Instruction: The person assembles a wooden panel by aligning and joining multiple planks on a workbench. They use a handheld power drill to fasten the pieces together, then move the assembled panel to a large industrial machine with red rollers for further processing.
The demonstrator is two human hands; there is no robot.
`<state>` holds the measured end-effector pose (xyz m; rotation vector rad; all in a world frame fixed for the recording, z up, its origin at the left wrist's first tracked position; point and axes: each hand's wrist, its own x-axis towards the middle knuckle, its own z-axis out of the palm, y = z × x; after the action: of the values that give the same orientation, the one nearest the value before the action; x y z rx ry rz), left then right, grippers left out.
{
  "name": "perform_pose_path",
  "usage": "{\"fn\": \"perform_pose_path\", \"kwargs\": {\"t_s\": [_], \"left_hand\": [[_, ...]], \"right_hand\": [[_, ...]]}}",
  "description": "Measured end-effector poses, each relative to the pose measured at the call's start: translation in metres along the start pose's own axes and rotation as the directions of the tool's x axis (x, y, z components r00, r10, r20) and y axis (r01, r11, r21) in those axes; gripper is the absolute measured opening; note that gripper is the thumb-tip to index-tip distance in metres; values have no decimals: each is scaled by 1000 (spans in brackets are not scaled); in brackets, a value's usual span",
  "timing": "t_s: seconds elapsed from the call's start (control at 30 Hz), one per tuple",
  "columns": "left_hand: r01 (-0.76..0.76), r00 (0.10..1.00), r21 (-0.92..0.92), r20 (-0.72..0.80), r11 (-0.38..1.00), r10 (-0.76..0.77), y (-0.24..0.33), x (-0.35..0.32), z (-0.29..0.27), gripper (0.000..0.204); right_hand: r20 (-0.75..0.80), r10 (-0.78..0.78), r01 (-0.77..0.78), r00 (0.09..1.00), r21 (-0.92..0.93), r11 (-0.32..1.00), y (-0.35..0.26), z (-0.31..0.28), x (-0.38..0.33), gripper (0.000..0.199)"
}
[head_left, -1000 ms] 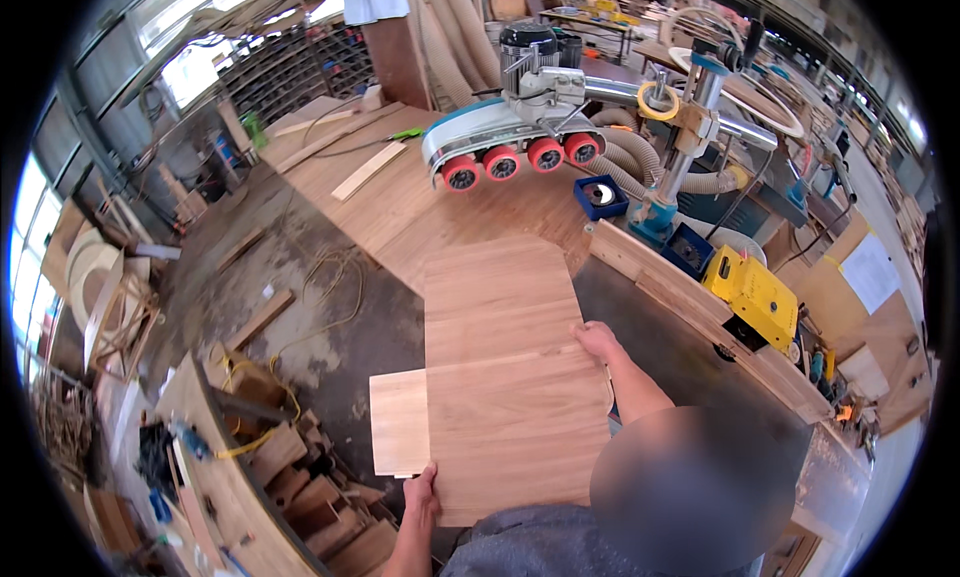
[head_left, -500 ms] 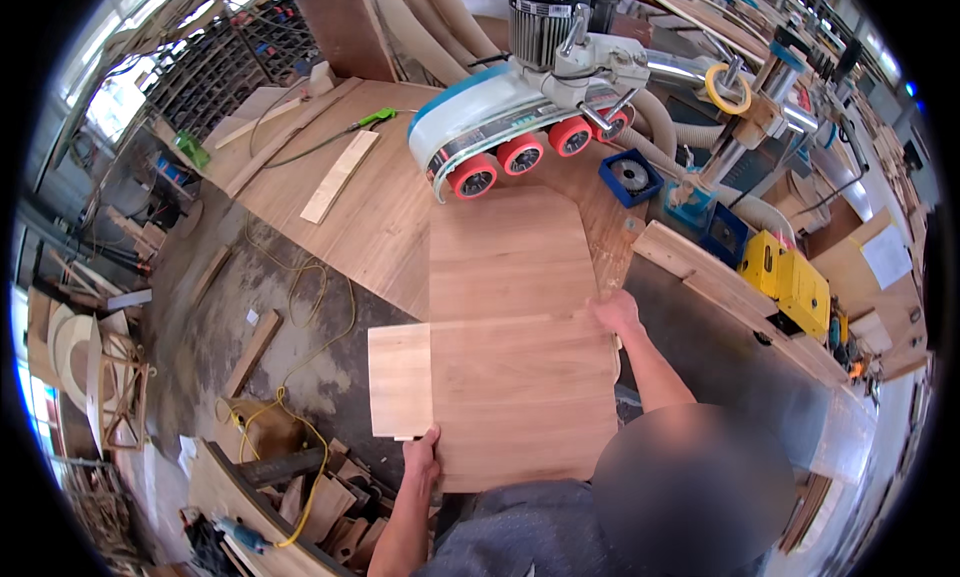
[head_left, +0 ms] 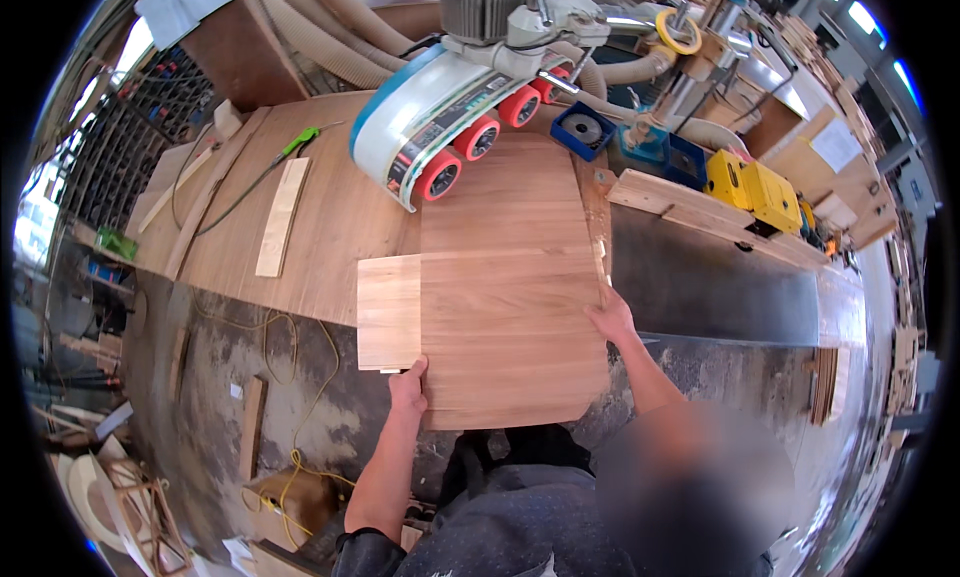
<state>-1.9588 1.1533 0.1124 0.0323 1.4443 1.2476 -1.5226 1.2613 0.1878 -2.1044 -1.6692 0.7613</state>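
Note:
A large brown wooden panel (head_left: 510,317) reaches from in front of my body to the table, its far end beside the red-wheeled power feeder (head_left: 440,117). At the panel's left edge lies a paler rectangular board (head_left: 389,312). My left hand (head_left: 408,385) is closed on the edge near the corner where board and panel meet, thumb on top, fingers mostly hidden beneath. On the right edge, my right hand (head_left: 612,315) grips the panel, its thumb over the top face and its other fingers partly hidden.
The wooden tabletop (head_left: 335,207) carries a loose wood strip (head_left: 283,217) and a green-handled air blow gun (head_left: 300,137). A blue box with a round cutter (head_left: 583,129), a wooden fence (head_left: 690,212) and a yellow machine (head_left: 752,192) stand right. A yellow hose (head_left: 325,377) crosses the floor.
The panel and both hands now sit farther forward over the table, and the far end reaches further beneath the feeder. My view has turned, shifting the feeder left in the picture.

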Motion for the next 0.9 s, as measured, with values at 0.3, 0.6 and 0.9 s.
{"fn": "perform_pose_path", "kwargs": {"t_s": [0.3, 0.6, 0.9], "left_hand": [[63, 998, 377, -3, 924, -66, 70, 21, 22, 31], [-411, 743, 906, 271, 99, 612, 11, -23, 0, 43], [-469, 801, 803, 212, 367, 560, 33, -30, 11, 40]], "right_hand": [[-49, 34, -35, 998, -24, 999, -15, 35, 45, 63], [-178, -60, 58, 982, -18, 998, -25, 73, -64, 75], [-287, -84, 107, 954, 64, 992, -32, 79, -72, 58]]}}
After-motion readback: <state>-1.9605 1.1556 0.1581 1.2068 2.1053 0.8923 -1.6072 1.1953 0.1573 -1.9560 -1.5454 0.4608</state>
